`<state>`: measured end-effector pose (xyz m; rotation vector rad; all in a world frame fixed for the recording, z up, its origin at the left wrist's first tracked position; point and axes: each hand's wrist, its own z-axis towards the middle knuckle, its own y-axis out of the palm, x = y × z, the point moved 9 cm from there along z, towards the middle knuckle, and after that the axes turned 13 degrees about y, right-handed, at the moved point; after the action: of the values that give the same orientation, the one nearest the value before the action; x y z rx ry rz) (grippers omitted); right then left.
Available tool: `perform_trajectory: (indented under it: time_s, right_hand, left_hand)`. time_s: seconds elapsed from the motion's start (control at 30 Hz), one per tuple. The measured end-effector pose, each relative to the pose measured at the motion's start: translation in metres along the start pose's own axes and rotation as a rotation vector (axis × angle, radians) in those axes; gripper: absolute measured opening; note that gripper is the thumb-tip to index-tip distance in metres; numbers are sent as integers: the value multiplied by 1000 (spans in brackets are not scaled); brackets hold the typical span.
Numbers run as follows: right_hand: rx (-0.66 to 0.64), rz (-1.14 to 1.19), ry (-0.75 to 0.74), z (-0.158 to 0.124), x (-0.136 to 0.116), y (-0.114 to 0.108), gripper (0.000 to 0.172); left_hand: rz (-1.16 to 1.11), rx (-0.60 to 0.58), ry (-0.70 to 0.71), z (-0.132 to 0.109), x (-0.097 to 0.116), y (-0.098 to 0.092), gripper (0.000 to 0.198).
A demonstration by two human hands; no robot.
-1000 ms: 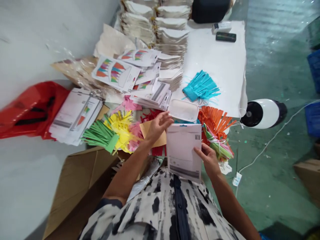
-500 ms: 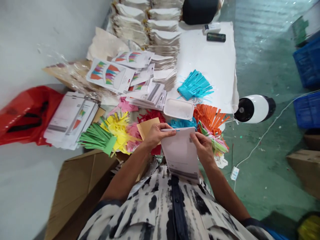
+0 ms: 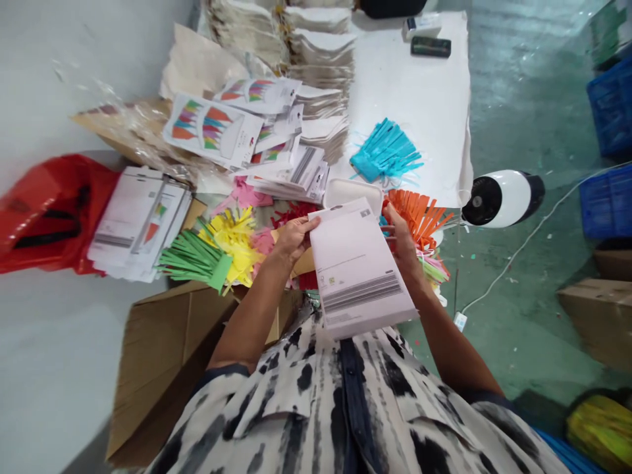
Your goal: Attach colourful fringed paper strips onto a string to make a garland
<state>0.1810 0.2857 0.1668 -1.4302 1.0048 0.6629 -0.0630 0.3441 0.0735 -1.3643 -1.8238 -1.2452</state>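
A white flat cardboard packet [image 3: 363, 263], its back printed with small text and a dark striped block, is tilted in front of my shirt. My left hand [image 3: 295, 238] pinches its upper left edge between thumb and fingers. Beside the packet's right edge is my right hand [image 3: 402, 240], fingers parted and seemingly not gripping it. An orange paper tassel [image 3: 417, 214] lies just behind that hand. Left of my left hand are yellow [image 3: 234, 247] and green paper tassels [image 3: 195, 260]. A white tray [image 3: 345, 191] sits partly hidden behind the packet.
Printed packets [image 3: 212, 131] are piled at the back left, with more packets [image 3: 131, 220] beside a red bag [image 3: 59, 210]. A blue tassel [image 3: 385, 151] lies on the white table cover [image 3: 415, 99]. An open carton [image 3: 158, 355] stands at lower left; a black-and-white fan [image 3: 503, 197] is at right.
The packet has turned and spread into a thicker box shape, its striped end now facing up. My right hand has come off its top edge to the side; the view has tipped slightly downward.
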Motion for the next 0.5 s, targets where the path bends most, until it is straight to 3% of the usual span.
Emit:
perform_trajectory:
  time_s: [0.1,0.2,0.27,0.4,0.5]
  right_hand:
    - [9,-129,-229,-17,-27,-6,63]
    - [-67,-117,-337,-27,-37,-8,38]
    - [-146,18,-273,-24,-30,-11,35]
    - [-211,402,40,-9,-8,-16,50]
    - [-198,465,73,-8,-21,-15,50]
  left_hand:
    - [-7,11,-34,-4,-6,-7,40]
    - [-9,27,-48,-18,-11,-10,45]
    - [-8,20,18,-28,-4,-9,51]
    - [97,-61,243,-53,31,3,53]
    - [218,-155,354,-74,54,19,43]
